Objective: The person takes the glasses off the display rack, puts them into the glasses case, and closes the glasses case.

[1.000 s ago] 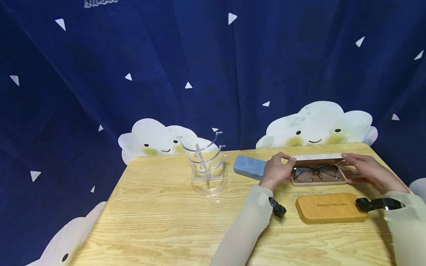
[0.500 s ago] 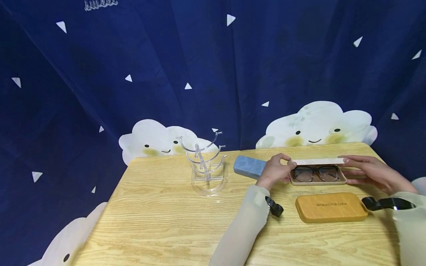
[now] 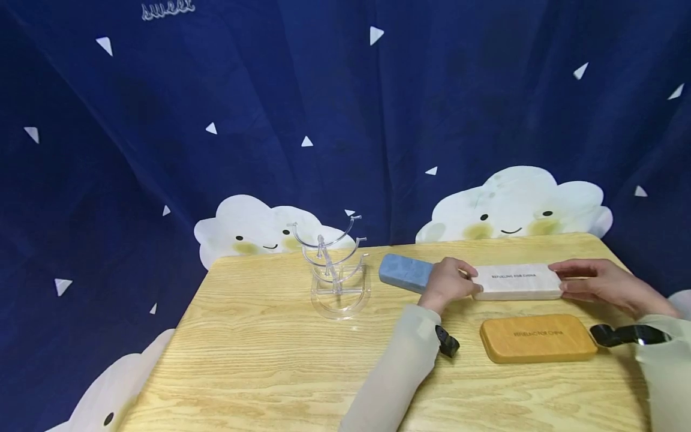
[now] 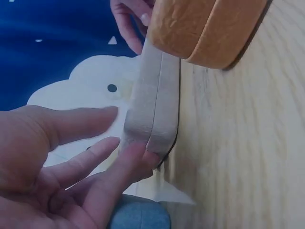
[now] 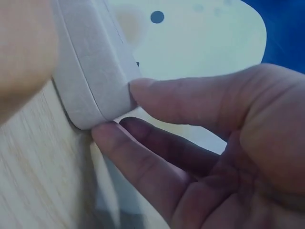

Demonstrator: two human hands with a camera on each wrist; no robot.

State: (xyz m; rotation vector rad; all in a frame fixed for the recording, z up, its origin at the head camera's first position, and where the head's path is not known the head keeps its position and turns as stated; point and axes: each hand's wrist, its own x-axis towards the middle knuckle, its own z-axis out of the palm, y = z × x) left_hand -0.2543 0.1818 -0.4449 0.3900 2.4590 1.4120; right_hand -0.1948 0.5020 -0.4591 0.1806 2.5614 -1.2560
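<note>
A white glasses case (image 3: 518,289) printed with small lettering lies closed at the table's back right. At its left end is my left hand (image 3: 447,282); in the left wrist view the fingers (image 4: 138,160) touch the end near the seam, while the thumb stands off from the lid. My right hand (image 3: 601,283) is at the other end. The right wrist view shows its straight thumb (image 5: 162,98) against the lid's edge and a fingertip at the lower corner of the case (image 5: 90,62). The eyeglasses inside are hidden.
An orange glasses case (image 3: 540,343) lies closed in front of the white one. Behind my left hand, a blue glasses case (image 3: 405,273) is partly covered. A clear display stand (image 3: 336,282) with curved arms stands farther left. A dark blue curtain (image 3: 345,108) hangs behind the table.
The white case's lid has come down from raised to closed, covering the eyeglasses. Both hands stay at its ends, with the left thumb now off the lid.
</note>
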